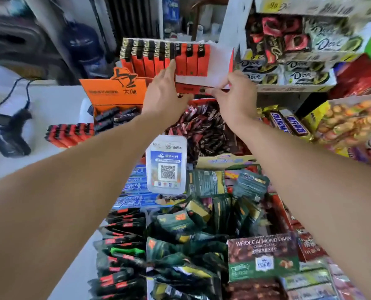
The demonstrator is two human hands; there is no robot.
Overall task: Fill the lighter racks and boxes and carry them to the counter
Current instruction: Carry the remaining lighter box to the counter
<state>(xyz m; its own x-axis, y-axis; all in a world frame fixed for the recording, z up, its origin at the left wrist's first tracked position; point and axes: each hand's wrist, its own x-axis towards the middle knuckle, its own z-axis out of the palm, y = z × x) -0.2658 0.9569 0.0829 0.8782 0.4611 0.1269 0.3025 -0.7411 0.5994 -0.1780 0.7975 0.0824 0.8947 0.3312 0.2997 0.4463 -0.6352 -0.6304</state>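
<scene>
A red-and-white lighter rack point(214, 66) is held up over the snack display, partly filled with orange lighters point(158, 59) that have black and gold tops. My left hand point(165, 92) grips the rack's lower left, thumb up along a lighter. My right hand point(234, 94) pinches the rack's bottom right edge. An orange display box point(113, 92) with dark lighters inside stands on the white counter point(50, 109) to the left. A row of red-and-black lighters point(69, 133) lies beside it.
A black barcode scanner point(11, 135) with a cable sits at the counter's left. A QR code stand point(167, 165) rises among snack packets below my arms. Shelves of chocolate point(288, 46) fill the right side.
</scene>
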